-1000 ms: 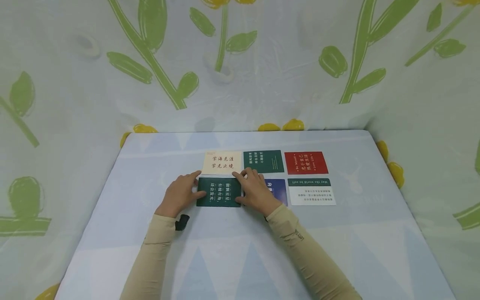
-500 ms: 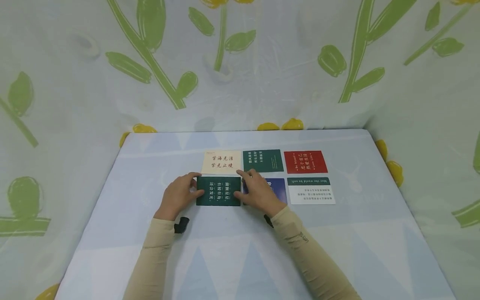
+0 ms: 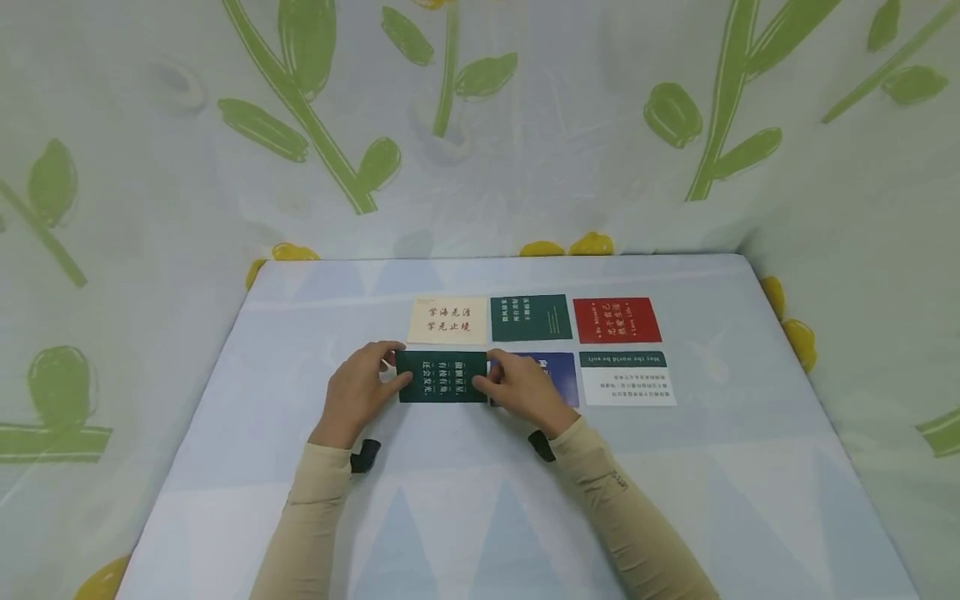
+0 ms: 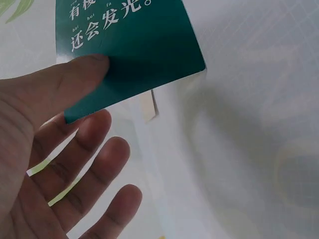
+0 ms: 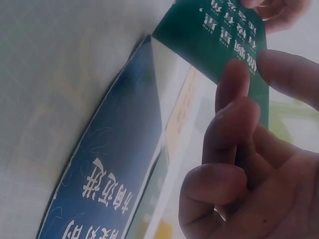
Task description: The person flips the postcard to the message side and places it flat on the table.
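A dark green card (image 3: 441, 377) with white Chinese writing is held between both hands, at the left of the front row. My left hand (image 3: 358, 390) pinches its left edge, the thumb lying on the printed face; in the left wrist view the other fingers (image 4: 115, 158) spread below the card. My right hand (image 3: 528, 387) pinches the right edge with thumb and forefinger. In the right wrist view the card hangs above the surface. Under the right hand lies a blue card (image 3: 564, 382), partly covered by it.
Behind lie a cream card (image 3: 447, 322), another green card (image 3: 531, 318) and a red card (image 3: 617, 321) in a row. A white card with a green band (image 3: 628, 385) lies right of the blue one. The table (image 3: 420, 533) has a pale patterned cover, with leaf-print cloth walls around.
The green card has come up off the table and looks shorter front to back. The right hand's fingers have closed to a pinch on its right edge. The other cards lie still.
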Demonstrator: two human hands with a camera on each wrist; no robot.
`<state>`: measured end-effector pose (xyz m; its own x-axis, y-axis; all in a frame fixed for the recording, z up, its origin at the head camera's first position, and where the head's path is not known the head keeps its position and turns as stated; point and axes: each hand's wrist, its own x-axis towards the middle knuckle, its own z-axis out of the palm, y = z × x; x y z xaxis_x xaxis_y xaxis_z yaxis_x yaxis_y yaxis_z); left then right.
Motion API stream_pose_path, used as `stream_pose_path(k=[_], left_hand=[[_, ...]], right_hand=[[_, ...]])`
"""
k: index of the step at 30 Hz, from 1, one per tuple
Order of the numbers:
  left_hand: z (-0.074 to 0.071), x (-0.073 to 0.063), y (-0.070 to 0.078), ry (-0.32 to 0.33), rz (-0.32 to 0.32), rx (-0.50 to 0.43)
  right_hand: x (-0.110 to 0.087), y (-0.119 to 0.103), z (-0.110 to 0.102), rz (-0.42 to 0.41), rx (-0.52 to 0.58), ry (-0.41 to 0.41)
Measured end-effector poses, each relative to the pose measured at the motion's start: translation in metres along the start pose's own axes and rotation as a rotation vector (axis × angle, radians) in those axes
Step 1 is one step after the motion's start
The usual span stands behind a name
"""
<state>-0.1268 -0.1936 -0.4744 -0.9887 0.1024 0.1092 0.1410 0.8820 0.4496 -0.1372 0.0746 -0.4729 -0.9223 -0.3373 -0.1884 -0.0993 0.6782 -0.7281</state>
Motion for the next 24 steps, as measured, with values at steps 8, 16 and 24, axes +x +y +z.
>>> stream_pose_path(k=[8, 16, 24], left_hand=[[-0.01, -0.003, 0.001, 0.01, -0.006, -0.087], [-0.015, -0.01, 0.002, -0.125, -0.131, -0.195], [-0.014, -0.011, 0.003, -0.164, -0.171, -0.225]], right_hand=[[-0.006, -0.001, -0.004, -0.028, 0.03, 0.03], [-0.013, -0.005, -0.007, -0.037, 0.046, 0.048], [-0.015, -0.004, -0.007, -0.043, 0.058, 0.053]])
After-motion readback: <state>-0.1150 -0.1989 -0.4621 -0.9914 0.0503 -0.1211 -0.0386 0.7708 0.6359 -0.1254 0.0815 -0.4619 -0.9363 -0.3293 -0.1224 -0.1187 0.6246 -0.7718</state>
